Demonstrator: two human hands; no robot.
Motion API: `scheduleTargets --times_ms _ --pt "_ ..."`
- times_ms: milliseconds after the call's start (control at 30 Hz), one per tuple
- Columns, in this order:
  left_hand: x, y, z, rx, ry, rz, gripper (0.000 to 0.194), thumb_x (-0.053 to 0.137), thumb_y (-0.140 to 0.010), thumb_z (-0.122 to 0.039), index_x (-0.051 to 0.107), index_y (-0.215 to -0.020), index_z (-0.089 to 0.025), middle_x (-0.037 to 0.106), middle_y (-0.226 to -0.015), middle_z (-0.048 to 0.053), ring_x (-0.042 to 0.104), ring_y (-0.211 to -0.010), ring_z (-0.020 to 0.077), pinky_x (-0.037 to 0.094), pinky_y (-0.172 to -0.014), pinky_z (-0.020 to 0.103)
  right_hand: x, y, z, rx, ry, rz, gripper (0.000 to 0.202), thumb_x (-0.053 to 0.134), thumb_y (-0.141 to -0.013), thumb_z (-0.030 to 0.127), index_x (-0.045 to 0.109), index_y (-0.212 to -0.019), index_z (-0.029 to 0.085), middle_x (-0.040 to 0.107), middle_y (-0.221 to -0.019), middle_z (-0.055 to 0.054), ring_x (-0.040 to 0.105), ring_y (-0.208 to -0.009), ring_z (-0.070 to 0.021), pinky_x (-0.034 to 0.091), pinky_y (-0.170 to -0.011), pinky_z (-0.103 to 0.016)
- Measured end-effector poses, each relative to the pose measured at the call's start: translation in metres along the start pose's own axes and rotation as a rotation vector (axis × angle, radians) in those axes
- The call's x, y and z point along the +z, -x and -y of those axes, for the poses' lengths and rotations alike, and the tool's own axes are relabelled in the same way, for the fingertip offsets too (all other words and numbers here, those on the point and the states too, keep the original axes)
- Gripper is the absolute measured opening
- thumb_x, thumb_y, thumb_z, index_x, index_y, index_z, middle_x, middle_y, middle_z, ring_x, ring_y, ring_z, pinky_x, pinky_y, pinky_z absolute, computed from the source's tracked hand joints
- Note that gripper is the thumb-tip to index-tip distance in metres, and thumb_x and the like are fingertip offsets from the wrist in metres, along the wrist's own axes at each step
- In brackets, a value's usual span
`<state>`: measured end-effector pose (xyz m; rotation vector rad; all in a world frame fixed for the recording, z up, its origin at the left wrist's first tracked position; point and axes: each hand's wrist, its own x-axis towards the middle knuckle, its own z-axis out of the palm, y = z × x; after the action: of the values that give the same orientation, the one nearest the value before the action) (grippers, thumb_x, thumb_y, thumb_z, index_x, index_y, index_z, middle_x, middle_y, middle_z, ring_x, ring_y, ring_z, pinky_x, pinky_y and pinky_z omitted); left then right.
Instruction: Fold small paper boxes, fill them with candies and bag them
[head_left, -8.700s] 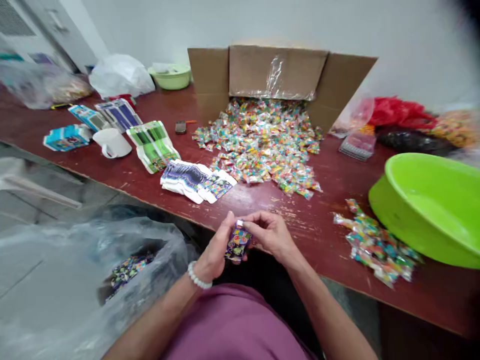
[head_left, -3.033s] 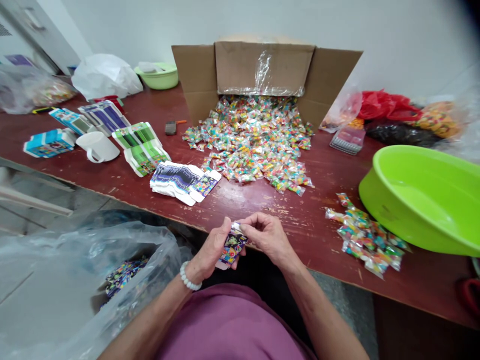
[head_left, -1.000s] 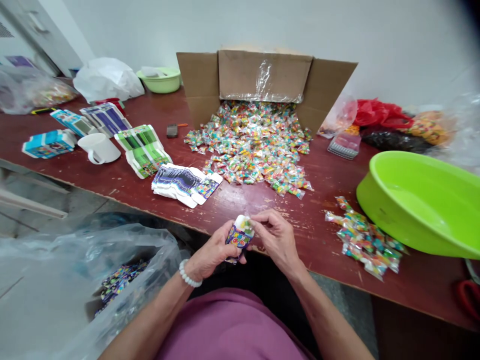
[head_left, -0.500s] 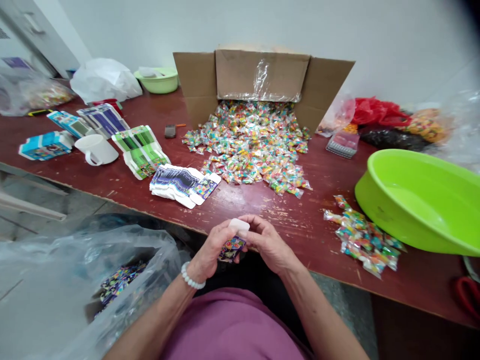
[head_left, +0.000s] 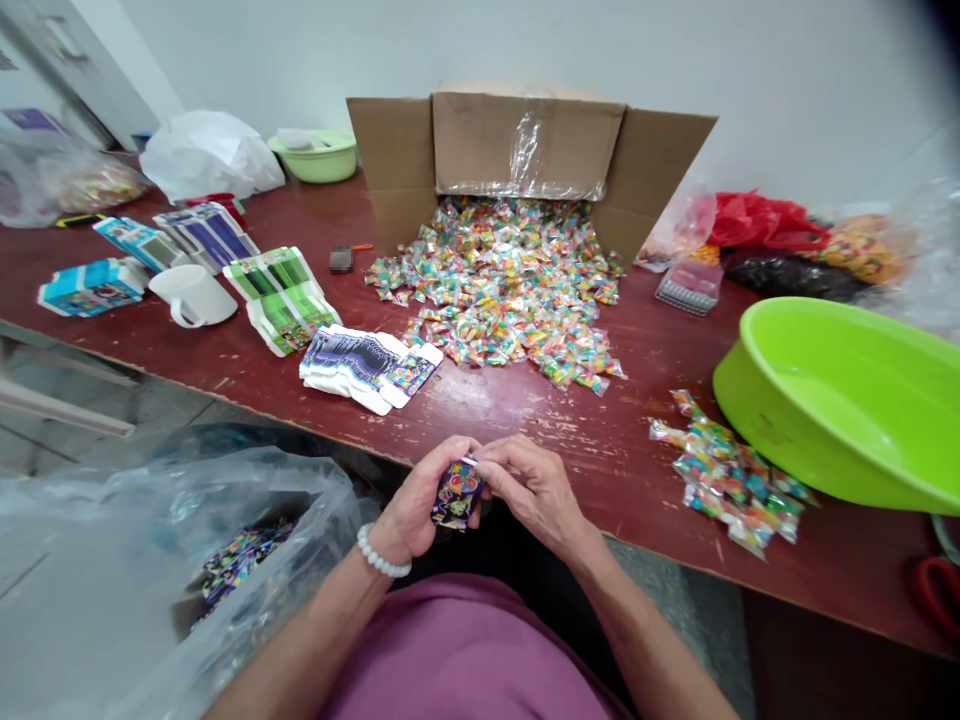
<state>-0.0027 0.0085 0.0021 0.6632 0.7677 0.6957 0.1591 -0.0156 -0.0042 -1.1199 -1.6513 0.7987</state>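
Note:
A small dark purple printed candy box is held in front of my body, at the table's near edge. My left hand is wrapped round it from the left, a beaded bracelet on the wrist. The fingers of my right hand pinch the box's top end, where a thin white edge of the flap shows. What is inside the box is hidden. Beyond my hands lies a fanned stack of flat purple cartons. Behind that, wrapped candies spill from an open cardboard box.
A green basin stands at the right beside a small pile of wrapped candies. At the left are a white mug, green cartons and blue cartons. A clear plastic bag with purple boxes sits below left.
The white flap on top of the candy box has been folded down under my right fingers. The box's printed face now shows more fully in my left hand.

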Motion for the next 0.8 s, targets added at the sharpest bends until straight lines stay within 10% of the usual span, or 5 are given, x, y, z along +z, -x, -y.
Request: scheduleTargets --times_ms 333,567,800 --pt "0.000 0.000 0.004 -0.030 -0.074 -0.086 0.068 0.041 -0.089 -0.068 0.068 -0.110 -0.009 0.066 -0.064 0.008 0.059 -0.044 0.0142 0.046 -0.038 0.021 0.006 -0.010 0.002 0.460 -0.534 0.062 0.023 0.073 -0.081 0.039 0.068 -0.082 0.017 0.074 -0.081 -0.005 0.060 -0.050 -0.0121 0.050 -0.049 -0.025" --pt "-0.006 -0.003 -0.003 -0.053 0.138 -0.081 0.040 0.053 -0.084 -0.033 0.067 -0.114 -0.011 0.068 -0.067 0.005 0.059 -0.044 0.0163 0.047 -0.037 0.025 0.013 0.001 0.005 0.128 -0.233 0.075 0.015 0.062 -0.091 0.034 0.068 -0.099 0.023 0.066 -0.117 -0.008 0.066 -0.095 -0.0204 0.056 -0.071 -0.031" --pt "-0.009 -0.007 -0.004 0.030 0.310 -0.171 0.033 0.056 -0.080 -0.026 0.066 -0.109 -0.016 0.071 -0.083 0.003 0.065 -0.061 0.0151 0.053 -0.053 0.024 0.033 0.012 0.004 -0.110 0.506 0.093 0.091 0.081 -0.067 0.031 0.035 -0.145 0.020 0.045 -0.145 -0.017 0.044 -0.126 -0.0360 0.038 -0.102 -0.053"
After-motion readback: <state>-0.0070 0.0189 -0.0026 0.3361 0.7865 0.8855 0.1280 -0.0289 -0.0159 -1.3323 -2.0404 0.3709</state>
